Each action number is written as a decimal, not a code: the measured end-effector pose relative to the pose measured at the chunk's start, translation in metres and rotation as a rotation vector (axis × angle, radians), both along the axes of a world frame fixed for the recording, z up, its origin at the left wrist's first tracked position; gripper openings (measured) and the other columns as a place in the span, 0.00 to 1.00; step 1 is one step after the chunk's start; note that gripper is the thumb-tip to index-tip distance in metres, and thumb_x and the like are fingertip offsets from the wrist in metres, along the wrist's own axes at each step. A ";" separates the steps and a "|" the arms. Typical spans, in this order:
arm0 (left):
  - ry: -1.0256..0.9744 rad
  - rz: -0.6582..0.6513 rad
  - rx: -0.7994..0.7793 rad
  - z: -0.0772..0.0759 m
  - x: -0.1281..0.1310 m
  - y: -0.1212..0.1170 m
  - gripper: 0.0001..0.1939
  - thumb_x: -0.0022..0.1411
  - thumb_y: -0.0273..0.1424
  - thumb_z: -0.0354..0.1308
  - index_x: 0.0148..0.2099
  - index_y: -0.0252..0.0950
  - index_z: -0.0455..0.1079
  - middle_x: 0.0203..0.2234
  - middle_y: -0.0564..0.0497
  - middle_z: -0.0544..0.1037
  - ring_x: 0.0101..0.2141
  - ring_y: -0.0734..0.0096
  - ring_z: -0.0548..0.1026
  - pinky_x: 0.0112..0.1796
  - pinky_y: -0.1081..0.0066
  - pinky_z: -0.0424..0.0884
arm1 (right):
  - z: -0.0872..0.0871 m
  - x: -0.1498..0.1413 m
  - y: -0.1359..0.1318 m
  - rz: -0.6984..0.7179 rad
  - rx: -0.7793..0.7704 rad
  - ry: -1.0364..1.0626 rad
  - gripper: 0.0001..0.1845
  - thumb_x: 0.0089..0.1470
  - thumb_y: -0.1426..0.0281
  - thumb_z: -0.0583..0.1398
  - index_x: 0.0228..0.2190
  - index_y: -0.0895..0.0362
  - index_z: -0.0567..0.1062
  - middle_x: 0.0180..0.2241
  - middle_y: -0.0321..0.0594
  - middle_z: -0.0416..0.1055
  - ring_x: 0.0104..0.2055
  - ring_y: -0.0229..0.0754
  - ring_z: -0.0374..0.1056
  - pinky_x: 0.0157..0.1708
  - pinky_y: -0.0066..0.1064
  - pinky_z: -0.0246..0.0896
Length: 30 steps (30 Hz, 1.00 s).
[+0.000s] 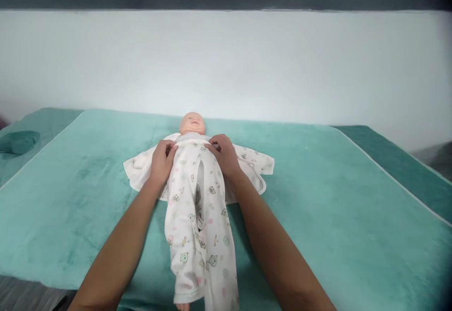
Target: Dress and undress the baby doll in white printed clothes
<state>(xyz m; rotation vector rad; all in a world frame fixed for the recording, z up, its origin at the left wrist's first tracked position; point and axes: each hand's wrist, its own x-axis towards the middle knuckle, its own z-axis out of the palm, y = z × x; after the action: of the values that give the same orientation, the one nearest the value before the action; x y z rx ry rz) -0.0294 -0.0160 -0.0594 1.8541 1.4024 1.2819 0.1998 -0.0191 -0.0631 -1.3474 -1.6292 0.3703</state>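
A baby doll (192,123) lies on its back on a teal blanket (318,198), head away from me. It wears a white romper (197,216) printed with small animals, open down the front. My left hand (162,161) grips the romper's fabric at the doll's chest on the left side, fingers curled. At the right side of the chest, my right hand (223,154) pinches the other front edge. The sleeves spread out flat to both sides. One bare doll foot (182,306) shows at the bottom edge.
The blanket covers a wide bed or table that runs to a white wall (226,66) behind. A teal pillow (19,141) lies at the far left. A darker teal sheet (399,165) shows at the right edge.
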 end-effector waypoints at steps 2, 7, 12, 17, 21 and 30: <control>0.043 -0.086 0.086 0.004 -0.001 0.004 0.09 0.68 0.38 0.53 0.44 0.39 0.69 0.48 0.46 0.75 0.52 0.62 0.71 0.54 0.63 0.65 | 0.002 0.003 -0.002 0.094 0.063 0.016 0.09 0.59 0.59 0.59 0.32 0.51 0.70 0.50 0.43 0.72 0.54 0.49 0.64 0.56 0.43 0.57; 0.109 -0.273 -0.045 0.021 -0.007 0.020 0.11 0.66 0.42 0.56 0.40 0.39 0.66 0.56 0.46 0.72 0.56 0.62 0.69 0.56 0.64 0.63 | 0.018 0.005 0.004 0.269 -0.115 -0.036 0.09 0.61 0.60 0.56 0.33 0.51 0.67 0.54 0.39 0.74 0.55 0.48 0.67 0.55 0.42 0.57; 0.176 -0.220 -0.148 0.026 -0.006 0.035 0.12 0.67 0.41 0.53 0.35 0.40 0.59 0.44 0.48 0.77 0.47 0.62 0.74 0.46 0.65 0.65 | 0.025 -0.002 0.019 0.045 -0.239 -0.255 0.11 0.63 0.57 0.53 0.36 0.50 0.68 0.36 0.38 0.76 0.39 0.50 0.71 0.41 0.36 0.58; 0.255 0.051 -0.130 0.015 0.004 0.051 0.08 0.67 0.36 0.52 0.36 0.41 0.58 0.29 0.53 0.73 0.31 0.63 0.71 0.35 0.66 0.63 | 0.018 -0.011 0.035 -0.104 -0.273 -0.138 0.07 0.60 0.61 0.54 0.34 0.50 0.66 0.29 0.35 0.71 0.34 0.48 0.67 0.37 0.35 0.58; 0.166 -0.005 -0.106 0.006 0.005 0.053 0.04 0.66 0.34 0.54 0.38 0.41 0.63 0.34 0.51 0.78 0.36 0.63 0.75 0.39 0.66 0.66 | 0.009 -0.012 0.032 -0.060 -0.214 0.093 0.08 0.57 0.60 0.57 0.35 0.51 0.68 0.36 0.36 0.75 0.41 0.46 0.70 0.44 0.37 0.62; 0.235 -0.007 0.199 -0.002 -0.015 0.007 0.09 0.67 0.31 0.51 0.42 0.39 0.73 0.41 0.47 0.79 0.46 0.60 0.72 0.50 0.61 0.67 | -0.018 -0.001 -0.022 -0.151 -0.032 0.218 0.10 0.54 0.63 0.56 0.36 0.54 0.73 0.40 0.43 0.74 0.42 0.46 0.69 0.45 0.38 0.64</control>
<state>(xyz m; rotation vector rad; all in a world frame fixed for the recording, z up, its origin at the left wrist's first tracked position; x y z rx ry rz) -0.0446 -0.0087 -0.0614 2.2017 1.4264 1.2734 0.1985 -0.0413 -0.0815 -1.3927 -1.3391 0.4380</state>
